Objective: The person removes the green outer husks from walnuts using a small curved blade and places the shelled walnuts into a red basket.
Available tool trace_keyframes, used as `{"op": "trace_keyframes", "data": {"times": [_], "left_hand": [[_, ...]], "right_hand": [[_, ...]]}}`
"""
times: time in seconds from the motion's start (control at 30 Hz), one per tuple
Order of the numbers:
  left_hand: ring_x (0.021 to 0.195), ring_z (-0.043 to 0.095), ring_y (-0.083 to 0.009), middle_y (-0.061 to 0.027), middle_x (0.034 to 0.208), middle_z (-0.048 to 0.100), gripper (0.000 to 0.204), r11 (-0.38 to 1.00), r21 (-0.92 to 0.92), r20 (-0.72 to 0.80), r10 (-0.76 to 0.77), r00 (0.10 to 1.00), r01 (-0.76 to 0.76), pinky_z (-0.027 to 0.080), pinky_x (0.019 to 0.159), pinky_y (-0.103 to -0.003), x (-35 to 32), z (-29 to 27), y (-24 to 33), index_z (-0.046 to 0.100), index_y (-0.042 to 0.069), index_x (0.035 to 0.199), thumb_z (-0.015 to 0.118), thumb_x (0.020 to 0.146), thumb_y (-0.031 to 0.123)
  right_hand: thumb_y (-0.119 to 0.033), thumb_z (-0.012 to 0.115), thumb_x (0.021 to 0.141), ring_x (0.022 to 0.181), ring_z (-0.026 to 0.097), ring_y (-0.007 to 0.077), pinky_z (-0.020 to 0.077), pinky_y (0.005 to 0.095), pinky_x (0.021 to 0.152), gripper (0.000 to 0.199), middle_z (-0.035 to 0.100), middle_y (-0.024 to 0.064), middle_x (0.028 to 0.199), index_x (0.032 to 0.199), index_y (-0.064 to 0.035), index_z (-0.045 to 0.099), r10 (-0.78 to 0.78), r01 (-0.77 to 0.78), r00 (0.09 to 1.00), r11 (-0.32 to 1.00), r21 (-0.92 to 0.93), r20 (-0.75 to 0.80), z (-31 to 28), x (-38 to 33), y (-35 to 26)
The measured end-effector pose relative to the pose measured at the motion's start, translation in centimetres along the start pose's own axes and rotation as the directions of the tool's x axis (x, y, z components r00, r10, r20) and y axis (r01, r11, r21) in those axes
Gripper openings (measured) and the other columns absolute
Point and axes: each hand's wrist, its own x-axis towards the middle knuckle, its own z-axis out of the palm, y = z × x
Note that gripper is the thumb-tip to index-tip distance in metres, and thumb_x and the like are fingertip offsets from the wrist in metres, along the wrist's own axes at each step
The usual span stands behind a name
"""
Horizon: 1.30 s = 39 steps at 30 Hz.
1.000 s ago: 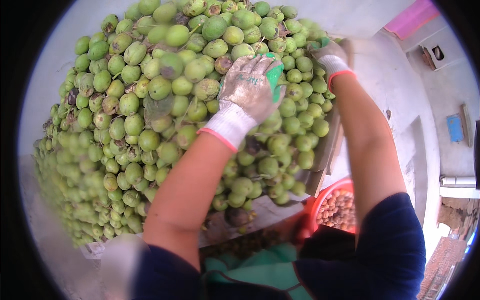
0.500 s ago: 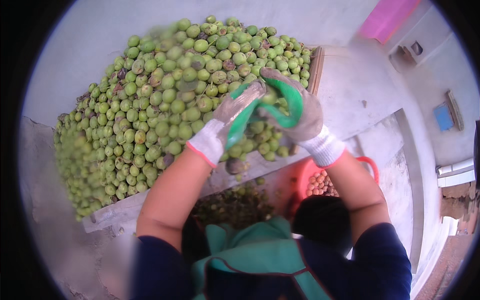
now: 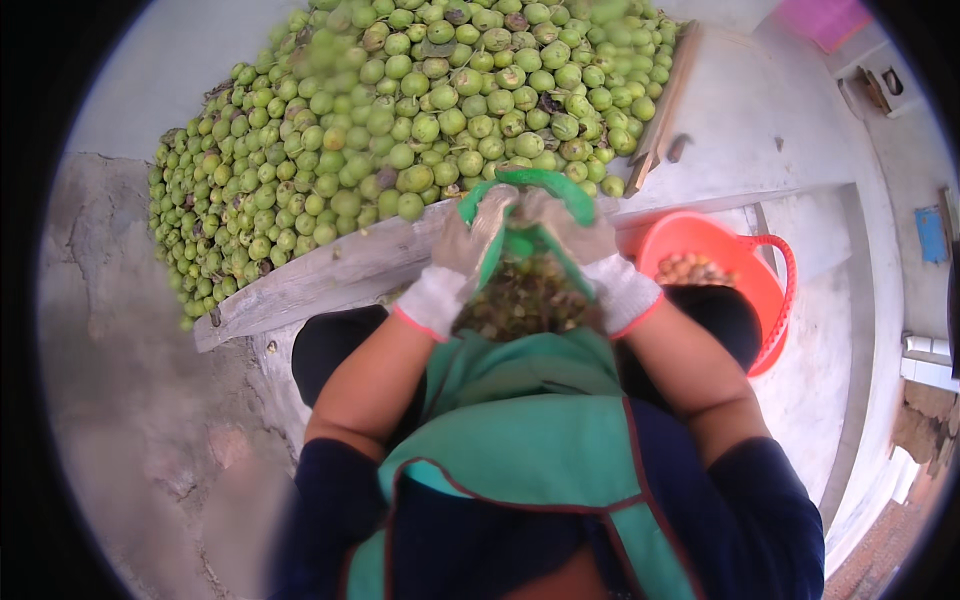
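Both my hands are in grey-white work gloves with green palms, brought together in front of the plank at my knees. My left hand (image 3: 474, 236) has its fingers curled in towards the right one. Facing it, my right hand (image 3: 572, 232) is curled too, the fingertips of both nearly meeting. Whatever lies between them is hidden by the gloves and blurred. Just beyond rises a big heap of green-husked walnuts (image 3: 400, 130), some with dark patches. Under my hands, between my knees, lies a dark mass of husk scraps (image 3: 525, 298).
A red bucket (image 3: 690, 228) with a braided-looking handle stands by my right knee, brown nuts (image 3: 692, 268) inside. A pale plank (image 3: 340, 272) edges the heap in front. A wooden strip (image 3: 664, 105) borders its right side. Pale concrete floor (image 3: 120, 400) extends on the left.
My hands have come back from the heap's front edge towards my body, still together. The view has tipped, so the heap sits higher and more of the red bucket shows.
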Motion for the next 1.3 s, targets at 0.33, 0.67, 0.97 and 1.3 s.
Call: {"op": "trace_keyframes", "data": {"times": [0.33,0.67,0.97,1.3], "left_hand": [[0.102,0.066,-0.0164,-0.0092,0.116,0.069,0.047,0.847,-0.389,0.198,-0.307,0.931,0.362,0.053,0.087,-0.032,4.2,-5.3,3.7,0.062,0.002,0.130,0.065,0.098,0.036],[0.101,0.068,-0.0208,-0.0094,0.122,0.066,0.041,0.600,-0.468,0.455,-0.465,0.759,0.648,0.056,0.084,-0.033,3.9,-2.3,6.3,0.057,0.007,0.135,0.055,0.104,0.034],[0.097,0.067,-0.0169,-0.0074,0.116,0.066,0.041,-0.075,-0.831,0.540,-0.343,0.769,0.551,0.059,0.079,-0.033,1.9,2.6,3.6,0.055,0.008,0.133,0.054,0.105,0.038],[0.096,0.069,-0.0196,-0.0116,0.115,0.070,0.038,0.964,0.031,0.180,-0.264,0.948,0.263,0.056,0.075,-0.034,4.1,-3.2,5.0,0.066,0.008,0.125,0.065,0.096,0.034]], "right_hand": [[-0.025,0.067,0.098,0.103,0.068,0.0188,0.0613,0.0343,0.083,0.042,0.067,0.0083,0.119,0.134,-0.0048,0.059,0.158,-0.228,0.968,0.880,0.416,0.197,-3.1,1.5,-8.7],[-0.034,0.071,0.093,0.094,0.069,0.0281,0.0535,0.0379,0.084,0.037,0.068,0.0131,0.103,0.125,-0.0164,0.068,-0.165,0.166,0.986,0.933,-0.320,0.031,-1.2,1.1,-7.9],[-0.028,0.066,0.099,0.084,0.066,0.0155,0.0540,0.0319,0.075,0.027,0.070,0.0081,0.098,0.115,-0.0070,0.071,0.030,-0.019,0.989,0.997,0.073,-0.147,-1.5,0.1,-5.3],[-0.039,0.071,0.094,0.067,0.068,0.0150,0.0561,0.0296,0.063,0.037,0.073,0.0046,0.091,0.115,-0.0081,0.071,0.175,-0.173,0.979,0.985,0.029,-0.105,-3.6,1.7,-7.4]]}}
